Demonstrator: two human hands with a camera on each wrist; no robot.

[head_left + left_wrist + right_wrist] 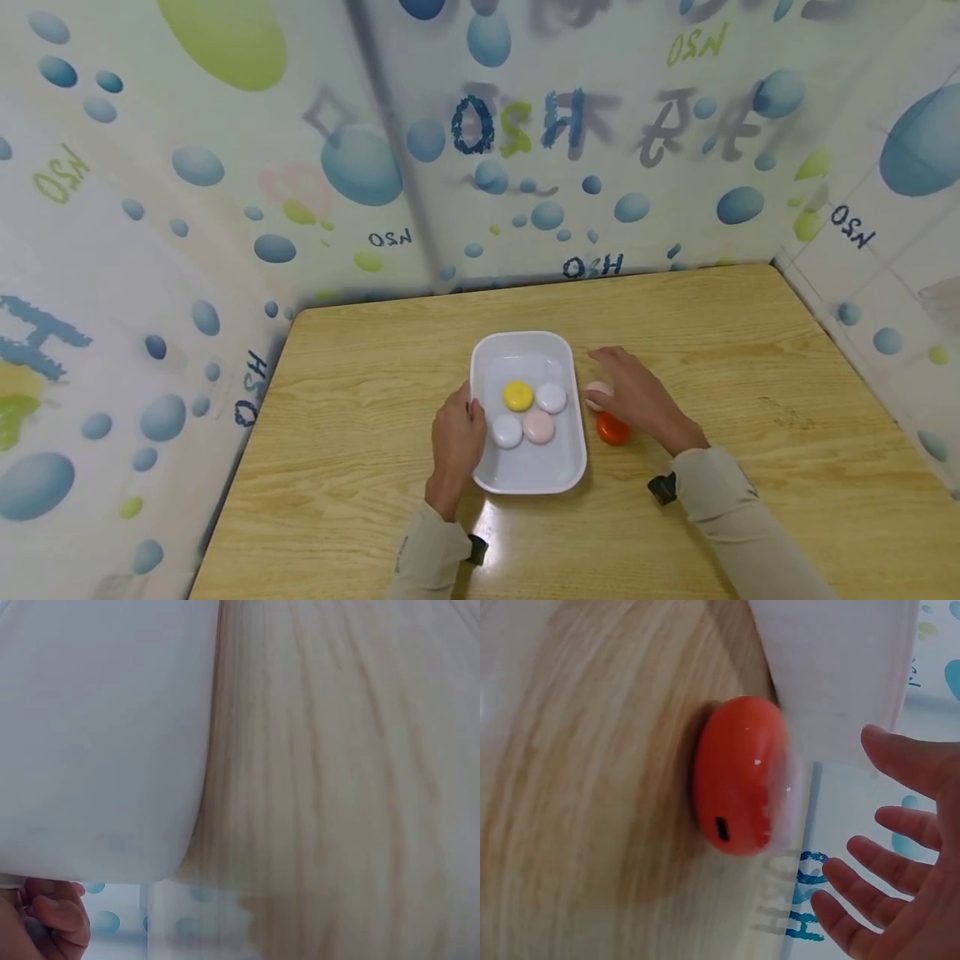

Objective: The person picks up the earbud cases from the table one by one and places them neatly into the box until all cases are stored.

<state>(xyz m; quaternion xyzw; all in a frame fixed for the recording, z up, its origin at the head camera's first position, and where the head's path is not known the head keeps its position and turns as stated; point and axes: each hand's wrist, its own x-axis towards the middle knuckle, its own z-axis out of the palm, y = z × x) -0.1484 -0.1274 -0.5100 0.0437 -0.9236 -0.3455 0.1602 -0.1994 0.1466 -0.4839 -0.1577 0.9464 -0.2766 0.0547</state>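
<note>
A white rectangular tray [525, 477] sits on the table, holding several smooth, rounded pieces: a yellow one [517, 396], two white ones [551, 398] and a pale pink one [538, 427]. My left hand [459, 429] grips the tray's left rim, its fingers curled at the edge in the left wrist view. To the right of the tray, my right hand [637, 398] hovers with fingers spread over another pale pink rounded piece [597, 395], partly hidden by the hand. Just nearer lies a red rounded piece [739, 776] with a small dark slot in its side.
The wood-grain table [360, 417] extends around the tray, its back edge against a wall covering [420, 217] printed with blue and green drops and letters. A similar wall stands at each side. Dark straps [663, 489] show at both cuffs.
</note>
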